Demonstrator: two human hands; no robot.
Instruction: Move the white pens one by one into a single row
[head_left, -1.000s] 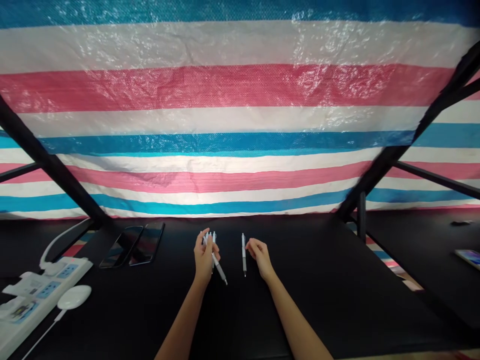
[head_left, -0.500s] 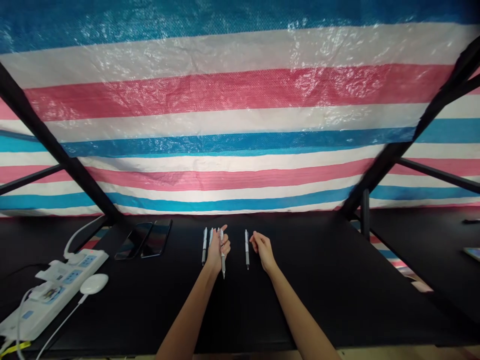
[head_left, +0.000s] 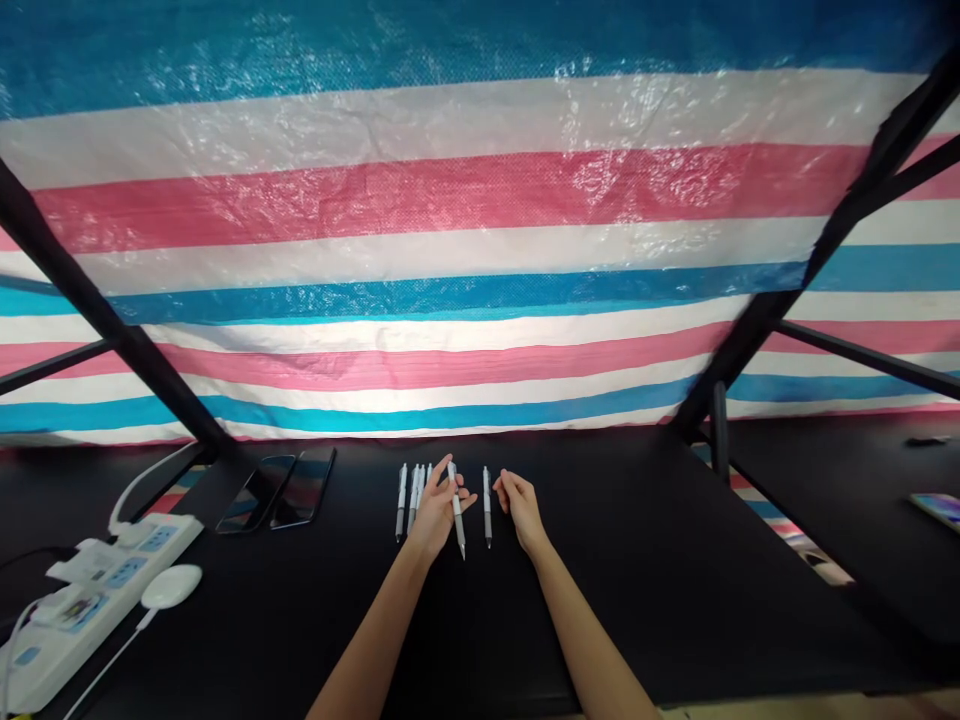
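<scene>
A white-and-grey pen is in my left hand, held between thumb and fingers with its tip pointing toward me. Several similar pens lie side by side on the black table just left of that hand, some partly hidden by it. Between my two hands a single pen rests on the table, also pointing toward me. My right hand is beside this pen on its right, apart from it, with the fingers curled in and nothing visible in them.
Two dark phones lie at the back left of the black table. A white power strip with plugs and a round white charger are at the left. Black frame bars and a striped sheet stand behind.
My left hand has shifted slightly right with its pen, and its fingers have spread a little. More of the pens beside it now show. The view has turned slightly.
</scene>
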